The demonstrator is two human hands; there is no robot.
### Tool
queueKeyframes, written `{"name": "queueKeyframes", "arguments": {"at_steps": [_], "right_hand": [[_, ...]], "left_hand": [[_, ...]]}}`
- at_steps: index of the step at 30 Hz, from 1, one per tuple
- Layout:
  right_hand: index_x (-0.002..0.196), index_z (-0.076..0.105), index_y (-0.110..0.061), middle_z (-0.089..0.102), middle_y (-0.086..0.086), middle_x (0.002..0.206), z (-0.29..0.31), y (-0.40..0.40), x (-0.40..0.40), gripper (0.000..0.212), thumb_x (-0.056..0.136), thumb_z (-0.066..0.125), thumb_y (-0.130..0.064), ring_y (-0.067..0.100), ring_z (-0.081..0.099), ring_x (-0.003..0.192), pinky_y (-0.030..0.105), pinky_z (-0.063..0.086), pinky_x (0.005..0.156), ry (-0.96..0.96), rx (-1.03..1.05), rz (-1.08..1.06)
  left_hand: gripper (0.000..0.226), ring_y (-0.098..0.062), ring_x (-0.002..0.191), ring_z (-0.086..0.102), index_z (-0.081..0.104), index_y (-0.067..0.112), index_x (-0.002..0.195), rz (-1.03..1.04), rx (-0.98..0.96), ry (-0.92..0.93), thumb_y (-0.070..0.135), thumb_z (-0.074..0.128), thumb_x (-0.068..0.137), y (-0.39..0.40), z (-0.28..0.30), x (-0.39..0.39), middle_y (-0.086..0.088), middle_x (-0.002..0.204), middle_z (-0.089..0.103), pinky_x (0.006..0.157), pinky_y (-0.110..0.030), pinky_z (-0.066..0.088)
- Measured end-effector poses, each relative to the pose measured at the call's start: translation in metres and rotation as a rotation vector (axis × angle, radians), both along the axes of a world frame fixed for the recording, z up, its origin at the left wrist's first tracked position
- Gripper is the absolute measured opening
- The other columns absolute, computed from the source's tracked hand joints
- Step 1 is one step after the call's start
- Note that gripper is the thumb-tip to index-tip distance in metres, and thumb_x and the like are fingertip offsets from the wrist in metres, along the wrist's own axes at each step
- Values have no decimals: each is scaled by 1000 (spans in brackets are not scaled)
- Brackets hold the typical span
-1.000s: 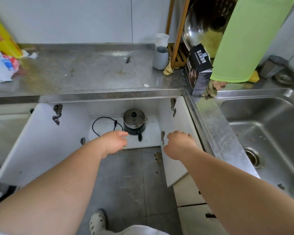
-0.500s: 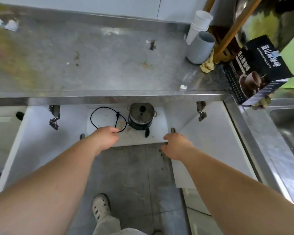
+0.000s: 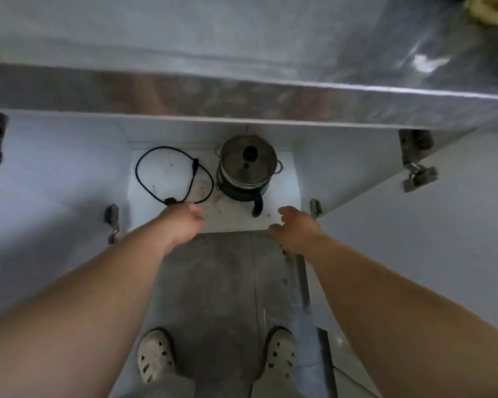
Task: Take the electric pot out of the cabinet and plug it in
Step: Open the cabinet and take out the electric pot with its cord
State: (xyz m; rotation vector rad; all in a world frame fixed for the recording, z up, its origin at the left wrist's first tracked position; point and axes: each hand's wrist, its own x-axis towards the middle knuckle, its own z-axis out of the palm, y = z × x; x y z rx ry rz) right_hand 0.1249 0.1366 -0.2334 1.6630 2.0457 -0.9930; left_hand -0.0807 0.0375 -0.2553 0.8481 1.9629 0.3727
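Both hands reach toward the open cabinet, holding nothing.

The left hand [image 3: 181, 222] has its fingers [image 3: 195, 209] loosely curled and empty, just at the near loop of the black cord [image 3: 167, 179]; whether they touch its plug I cannot tell. The right hand [image 3: 295, 228] has its fingers [image 3: 285, 211] spread apart and empty, near the pot's handle at its 11 o'clock. The electric pot [image 3: 246, 168] stands upright with its lid on, on the cabinet shelf [image 3: 233, 216], at 12 o'clock from the hands, the cord lying at its 9 o'clock. Both cabinet doors [image 3: 442, 254] hang open under the steel surface [image 3: 242, 93]. Two pale shoes [image 3: 154, 354] stand on the floor [image 3: 219, 282] at 6 o'clock.
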Motion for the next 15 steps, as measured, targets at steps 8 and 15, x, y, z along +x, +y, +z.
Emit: {"name": "queueKeyframes", "arguments": {"at_steps": [8,15], "right_hand": [[125,47,2,55,18,128,-139,51,-19,45,92,49,-28,29,51,113,29,40,88,145,41,-49],[143,25,-12,44,12,139,-242,86,-37,72,85,58,-41,18,48,93,23,40,68,416,43,-342]], "left_hand": [[40,-23,120,47,52,20,129,-119,-19,125,20,45,90,49,-135,-10,-7,138,47,85,-18,34],[50,-24,124,46,38,18,140,-59,-56,194,21,46,90,69,-234,-34,-9,145,40,97,-25,39]]}}
